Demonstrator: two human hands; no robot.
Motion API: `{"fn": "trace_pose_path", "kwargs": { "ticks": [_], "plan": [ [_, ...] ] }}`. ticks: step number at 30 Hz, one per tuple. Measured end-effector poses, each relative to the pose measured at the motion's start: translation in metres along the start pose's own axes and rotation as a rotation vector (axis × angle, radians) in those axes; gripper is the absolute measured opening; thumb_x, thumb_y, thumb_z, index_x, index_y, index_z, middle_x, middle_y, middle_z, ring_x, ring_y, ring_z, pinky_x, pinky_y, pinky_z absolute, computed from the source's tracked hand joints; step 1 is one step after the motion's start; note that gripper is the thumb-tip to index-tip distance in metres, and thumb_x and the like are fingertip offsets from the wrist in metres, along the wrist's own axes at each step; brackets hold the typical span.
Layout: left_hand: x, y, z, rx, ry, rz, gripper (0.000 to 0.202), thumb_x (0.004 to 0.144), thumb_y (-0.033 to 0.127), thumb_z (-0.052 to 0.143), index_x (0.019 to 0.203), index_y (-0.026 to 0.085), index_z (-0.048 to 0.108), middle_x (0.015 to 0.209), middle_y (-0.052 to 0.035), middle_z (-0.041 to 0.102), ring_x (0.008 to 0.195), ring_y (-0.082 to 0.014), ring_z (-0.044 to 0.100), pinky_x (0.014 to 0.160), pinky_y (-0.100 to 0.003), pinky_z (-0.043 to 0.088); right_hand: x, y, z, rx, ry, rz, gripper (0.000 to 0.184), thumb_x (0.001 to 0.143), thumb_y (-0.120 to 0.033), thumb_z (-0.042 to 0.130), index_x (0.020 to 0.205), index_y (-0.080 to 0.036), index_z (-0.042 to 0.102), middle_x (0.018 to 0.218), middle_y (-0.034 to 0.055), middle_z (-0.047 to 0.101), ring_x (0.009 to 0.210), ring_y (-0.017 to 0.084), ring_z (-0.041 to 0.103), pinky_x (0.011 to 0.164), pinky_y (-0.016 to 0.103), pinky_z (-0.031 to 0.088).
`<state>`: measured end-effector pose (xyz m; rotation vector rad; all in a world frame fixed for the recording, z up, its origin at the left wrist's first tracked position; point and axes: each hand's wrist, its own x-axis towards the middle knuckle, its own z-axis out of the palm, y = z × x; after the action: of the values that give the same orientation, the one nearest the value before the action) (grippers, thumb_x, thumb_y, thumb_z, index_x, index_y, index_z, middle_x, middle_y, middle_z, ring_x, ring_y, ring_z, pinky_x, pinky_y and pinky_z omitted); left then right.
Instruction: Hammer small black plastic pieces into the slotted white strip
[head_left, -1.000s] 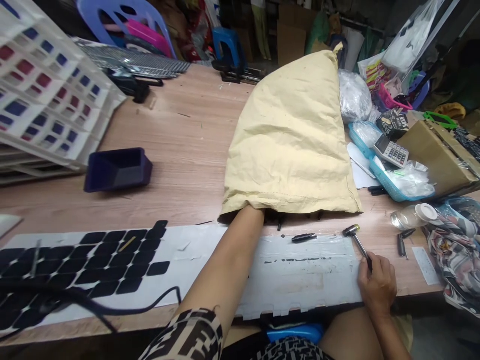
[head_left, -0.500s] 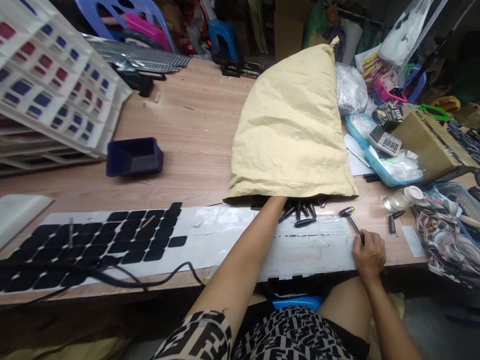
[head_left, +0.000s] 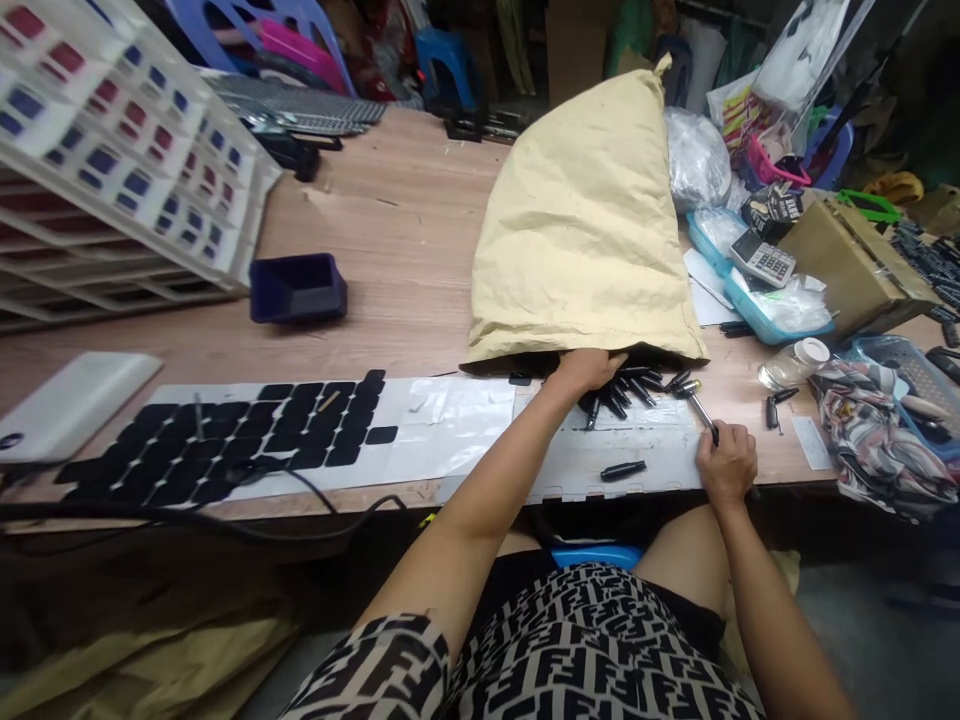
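Note:
A big tan paper sack (head_left: 589, 230) lies on the wooden table (head_left: 390, 260) with its mouth facing me. My left hand (head_left: 589, 370) sits at that mouth, fingers curled over a heap of small black rod-shaped parts (head_left: 637, 388) spilling out. My right hand (head_left: 724, 462) is closed on the handle of a small hammer (head_left: 697, 400), whose head rests beside the heap. One black part (head_left: 622, 469) lies alone on the white sheet (head_left: 480, 430) near the table's front edge.
Black square pads (head_left: 247, 435) cover the white sheet's left part, with a dark cable (head_left: 225, 500) across them. A navy tray (head_left: 298, 288), stacked white racks (head_left: 112, 180), a blue basket (head_left: 780, 325) with a calculator (head_left: 761, 262), a cardboard box (head_left: 847, 260) and patterned cloth (head_left: 877, 440) surround the work area.
My left hand has drawn back out of the sack, dragging a heap of black parts onto the table. One part now lies nearer me. My right hand kept hold of the hammer.

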<state>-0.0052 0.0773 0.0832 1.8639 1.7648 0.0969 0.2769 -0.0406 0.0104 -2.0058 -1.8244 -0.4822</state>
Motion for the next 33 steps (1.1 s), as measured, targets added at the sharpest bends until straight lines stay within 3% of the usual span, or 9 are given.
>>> {"fn": "trace_pose_path", "kwargs": {
  "ticks": [3, 5, 8, 11, 16, 19, 22, 25, 33],
  "plan": [
    [-0.056, -0.005, 0.030, 0.027, 0.334, 0.089, 0.053, 0.103, 0.054, 0.035, 0.141, 0.024, 0.056, 0.143, -0.0154, 0.058, 0.136, -0.0425, 0.045, 0.110, -0.068, 0.031, -0.001, 0.000, 0.001, 0.003, -0.018, 0.010, 0.024, 0.092, -0.029, 0.055, 0.106, -0.017, 0.071, 0.097, 0.0093, 0.064, 0.089, 0.024, 0.050, 0.077, 0.034, 0.036],
    [-0.098, -0.008, 0.067, 0.019, 0.529, 0.247, 0.056, 0.101, 0.056, 0.040, 0.143, 0.023, 0.054, 0.146, -0.0147, 0.054, 0.134, -0.0385, 0.044, 0.112, -0.061, 0.030, -0.002, -0.001, 0.001, 0.005, -0.030, 0.012, 0.024, 0.092, -0.029, 0.054, 0.107, -0.018, 0.071, 0.097, 0.0096, 0.063, 0.089, 0.024, 0.050, 0.077, 0.035, 0.036],
    [-0.140, -0.016, 0.127, 0.118, 0.532, 0.703, 0.041, 0.097, 0.048, 0.054, 0.131, 0.027, 0.064, 0.124, -0.0101, 0.065, 0.108, -0.0285, 0.055, 0.100, -0.046, 0.039, -0.002, -0.001, 0.001, 0.003, -0.043, 0.015, 0.025, 0.092, -0.029, 0.053, 0.107, -0.018, 0.070, 0.098, 0.0098, 0.062, 0.089, 0.024, 0.050, 0.077, 0.034, 0.036],
    [-0.146, -0.024, 0.158, 0.225, 0.495, 0.813, 0.036, 0.096, 0.020, 0.053, 0.129, 0.027, 0.064, 0.113, -0.0081, 0.067, 0.089, -0.0220, 0.054, 0.083, -0.039, 0.039, -0.001, -0.001, 0.001, 0.002, -0.047, 0.021, 0.026, 0.092, -0.029, 0.053, 0.107, -0.017, 0.070, 0.098, 0.0098, 0.062, 0.089, 0.024, 0.050, 0.078, 0.034, 0.036],
    [-0.138, -0.024, 0.151, 0.142, 0.435, 0.761, 0.032, 0.095, 0.016, 0.053, 0.122, 0.026, 0.067, 0.107, -0.0068, 0.069, 0.086, -0.0225, 0.052, 0.076, -0.038, 0.036, 0.000, -0.001, 0.001, 0.004, -0.039, 0.026, 0.026, 0.091, -0.028, 0.054, 0.107, -0.017, 0.071, 0.099, 0.0106, 0.063, 0.091, 0.025, 0.050, 0.079, 0.035, 0.037],
    [-0.140, -0.026, 0.141, 0.016, 0.423, 0.637, 0.017, 0.099, 0.031, 0.057, 0.106, 0.023, 0.069, 0.091, -0.0049, 0.069, 0.084, -0.0218, 0.054, 0.076, -0.037, 0.036, 0.001, -0.001, 0.000, 0.009, -0.040, 0.024, 0.026, 0.092, -0.029, 0.053, 0.106, -0.017, 0.072, 0.099, 0.0105, 0.063, 0.090, 0.025, 0.050, 0.077, 0.035, 0.037],
    [-0.136, -0.039, 0.130, -0.008, 0.455, 0.432, 0.033, 0.097, 0.051, 0.059, 0.088, 0.021, 0.067, 0.081, -0.0054, 0.067, 0.082, -0.0234, 0.054, 0.076, -0.037, 0.035, 0.001, -0.001, 0.000, 0.007, -0.029, 0.032, 0.027, 0.091, -0.030, 0.053, 0.105, -0.017, 0.072, 0.099, 0.0107, 0.064, 0.088, 0.024, 0.051, 0.076, 0.035, 0.036],
    [-0.124, -0.053, 0.119, 0.069, 0.475, 0.303, 0.038, 0.092, 0.057, 0.063, 0.084, 0.020, 0.066, 0.083, -0.0084, 0.066, 0.086, -0.0268, 0.053, 0.077, -0.038, 0.035, 0.002, -0.002, 0.000, 0.015, -0.020, 0.050, 0.028, 0.091, -0.031, 0.053, 0.107, -0.017, 0.073, 0.099, 0.0113, 0.065, 0.088, 0.025, 0.051, 0.076, 0.035, 0.037],
    [-0.116, -0.057, 0.114, 0.000, 0.480, 0.305, 0.029, 0.089, 0.049, 0.071, 0.094, 0.021, 0.067, 0.090, -0.0069, 0.067, 0.090, -0.0262, 0.054, 0.083, -0.039, 0.036, 0.005, 0.001, -0.012, 0.226, -0.106, 0.125, 0.033, 0.089, -0.033, 0.049, 0.098, -0.015, 0.075, 0.095, 0.0141, 0.065, 0.090, 0.027, 0.054, 0.084, 0.040, 0.044]
  ]
}}
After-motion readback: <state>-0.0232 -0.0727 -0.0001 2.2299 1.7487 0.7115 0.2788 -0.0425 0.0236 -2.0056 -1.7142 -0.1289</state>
